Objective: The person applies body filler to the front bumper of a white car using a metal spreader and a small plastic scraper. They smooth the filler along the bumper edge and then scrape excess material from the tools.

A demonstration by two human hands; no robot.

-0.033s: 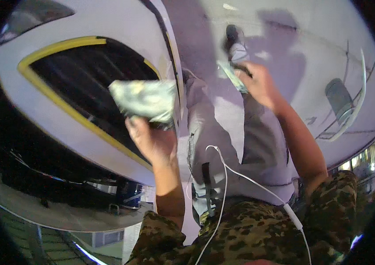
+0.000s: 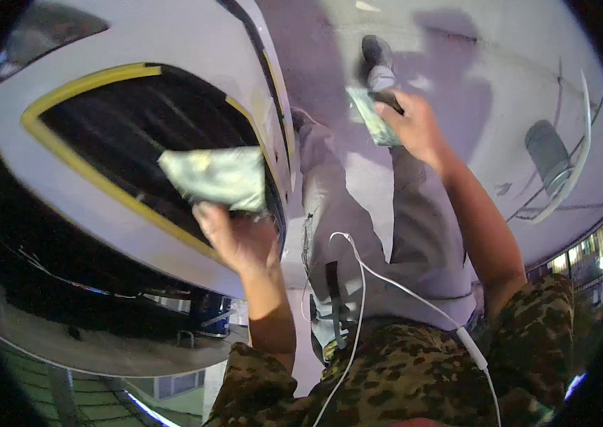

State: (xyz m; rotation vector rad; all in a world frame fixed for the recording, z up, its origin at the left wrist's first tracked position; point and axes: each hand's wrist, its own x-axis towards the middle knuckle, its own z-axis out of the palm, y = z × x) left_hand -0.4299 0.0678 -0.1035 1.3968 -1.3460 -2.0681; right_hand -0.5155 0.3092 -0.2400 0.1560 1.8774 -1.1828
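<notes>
My left hand [image 2: 237, 242] grips a flat, squarish object smeared with pale material [image 2: 212, 178], blurred, in front of the dark window area [image 2: 102, 107] of a white vehicle-like panel [image 2: 138, 28]. Yellow tape [image 2: 67, 156] borders that dark area. In my right hand [image 2: 415, 132], closed with the thumb on top, is a thinner flat tool [image 2: 372, 117] with pale smears and a dark part under my fingers; it is held over my lower leg and shoe, right of the panel's edge.
My grey-trousered legs [image 2: 333, 192] stand on a pale floor [image 2: 472, 85]. A grey cylinder [image 2: 543, 153] lies beside a long pale curved piece [image 2: 582, 142] at the right. A white cable [image 2: 401, 288] hangs down my front. A dark blue drum [image 2: 209, 313] shows at lower left.
My left hand and its smeared object have moved left and downward against the window area. My right hand and its tool have shifted slightly up. The panel appears slightly shifted left in view.
</notes>
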